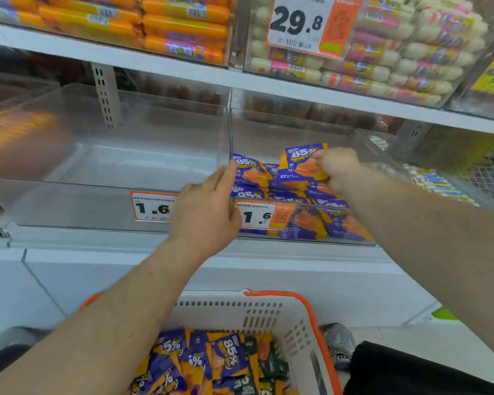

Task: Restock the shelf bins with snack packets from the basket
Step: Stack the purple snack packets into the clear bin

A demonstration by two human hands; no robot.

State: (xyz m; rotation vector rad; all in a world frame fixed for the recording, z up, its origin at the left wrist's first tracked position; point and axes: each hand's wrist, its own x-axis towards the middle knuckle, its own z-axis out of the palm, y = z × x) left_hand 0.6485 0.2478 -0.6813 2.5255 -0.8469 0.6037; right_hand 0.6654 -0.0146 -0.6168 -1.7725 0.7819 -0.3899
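Note:
A clear shelf bin (362,143) holds a pile of purple and orange snack packets (257,175) marked 85%. My right hand (337,166) reaches into this bin and grips one such packet (303,163), held upright above the pile. My left hand (206,212) rests over the bin's front left corner, fingers apart, fingertips touching a packet at the pile's left edge. Below, a white basket (271,315) with orange handles holds several more purple packets (208,360) and a few dark green ones (268,357).
The clear bin (111,166) to the left has nothing in it and carries a 1.6 price tag (151,206). The upper shelf holds orange sausages (160,21) and white sausage packs (397,52). A wire basket (468,172) stands at right.

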